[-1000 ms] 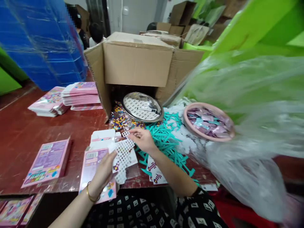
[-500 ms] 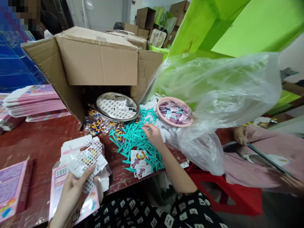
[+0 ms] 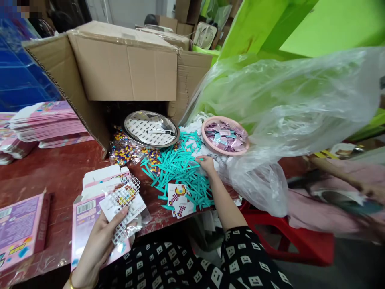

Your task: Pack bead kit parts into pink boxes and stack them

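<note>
Left hand [image 3: 104, 236] gripped white grids [image 3: 120, 231] above open-flapped pink box [image 3: 87, 222], by bench [image 3: 67, 170] front edge; grids outside it, box unclosed. Right hand [image 3: 207, 165] at teal pieces [image 3: 177, 164], fingers pinched; couldn't tell if holding one. Second box [image 3: 21, 228] lay farther left.

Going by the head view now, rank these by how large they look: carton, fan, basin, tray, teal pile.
1. Carton
2. Teal pile
3. Tray and basin: too alike to rank
4. Fan, farther back
</note>
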Tool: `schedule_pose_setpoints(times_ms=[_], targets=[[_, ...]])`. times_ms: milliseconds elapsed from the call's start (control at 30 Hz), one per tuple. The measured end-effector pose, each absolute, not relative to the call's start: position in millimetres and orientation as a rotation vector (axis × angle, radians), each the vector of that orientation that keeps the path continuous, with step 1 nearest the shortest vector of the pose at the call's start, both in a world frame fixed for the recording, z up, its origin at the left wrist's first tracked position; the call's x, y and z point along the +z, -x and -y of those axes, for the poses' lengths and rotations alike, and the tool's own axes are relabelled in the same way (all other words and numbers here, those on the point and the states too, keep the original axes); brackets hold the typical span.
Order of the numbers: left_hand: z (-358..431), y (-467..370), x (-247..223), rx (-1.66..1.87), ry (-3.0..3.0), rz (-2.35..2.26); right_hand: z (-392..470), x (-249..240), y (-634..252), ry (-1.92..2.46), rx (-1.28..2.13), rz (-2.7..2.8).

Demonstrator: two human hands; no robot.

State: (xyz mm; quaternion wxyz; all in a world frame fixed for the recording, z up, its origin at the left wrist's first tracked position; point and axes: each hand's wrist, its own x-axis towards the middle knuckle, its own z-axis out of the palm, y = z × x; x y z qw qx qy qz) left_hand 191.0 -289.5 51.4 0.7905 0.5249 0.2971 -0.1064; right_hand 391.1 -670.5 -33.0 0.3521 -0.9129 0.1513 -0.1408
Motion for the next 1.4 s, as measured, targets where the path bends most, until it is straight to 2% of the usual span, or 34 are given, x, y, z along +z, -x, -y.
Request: schedule_pose_setpoints(times_ms=[200, 367, 433, 567, 700, 867, 967, 1067, 1167, 1267, 1400], targets=[[286.6, -185.8, 51.2, -0.146, -1.079, -0.649, 654.0, 17.0, -397.6, 2.402, -0.618, -0.2], [292.0, -188.2, 51.9, -0.081, -0.985, -0.603, 593.4, 42.0, -340.0, 2.28, -1.295, 0.494], [294.7, -190.7, 49.0, -0.076, -0.952, -0.572, 550.4, 44.1, -305.9, 2.147, -1.344, 0.747], [300.9, -195.3, 45.2, -0.007, -0.892, -0.536, 458.7, 38.0, -251.2, 1.908, -1.044, 0.884], [298.7, -199.8, 43.6, 0.21, -0.888, -0.528, 399.7, 23.8, -228.9, 1.842, -0.771, 0.919], [272.6, -200.1, 37.6, 0.231, -1.009, -0.492, 391.0, 23.7, -232.3, 1.784, -0.503, 0.976], [253.0, -200.3, 37.9, 0.157, -1.189, -0.408, 396.2, 36.9, -258.0, 1.737, -0.362, 0.691], [242.0, -203.8, 43.0, -0.038, -1.38, -0.214, 391.4, 48.0, -289.4, 1.594, 0.161, 0.46], [240.5, -203.9, 48.2, 0.007, -1.55, -0.094, 375.0, 48.4, -311.0, 1.441, 0.605, 0.434], [235.8, -191.4, 49.4, 0.202, -1.726, -0.158, 354.7, 40.0, -330.8, 1.352, 0.616, 0.352], [213.2, -165.2, 35.3, 0.434, -2.086, -0.435, 331.1, 21.7, -372.7, 1.186, 0.34, 0.105]])
